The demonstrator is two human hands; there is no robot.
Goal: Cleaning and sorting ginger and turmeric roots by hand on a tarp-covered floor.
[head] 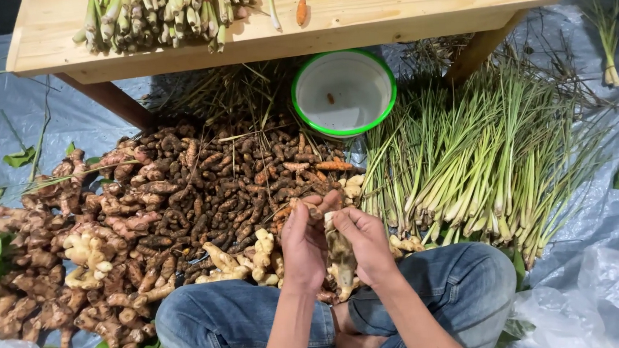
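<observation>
From the head camera, the person sits cross-legged on a grey plastic sheet (607, 209). The left hand (302, 244) and the right hand (365, 239) are both closed around a pale ginger root (340, 256), held upright over the lap. A big pile of brown roots (165, 207) lies just in front. Lemongrass stalks (471, 168) lie near the sheet's right edge. A green-rimmed white bowl (343, 90) sits under the wooden tabletop (399, 1).

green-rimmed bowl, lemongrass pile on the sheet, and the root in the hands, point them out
green-rimmed bowl (383, 80), head view, right rim
lemongrass pile (470, 161), head view, mid stalks
pale root (341, 256), head view, its middle between both hands
</observation>
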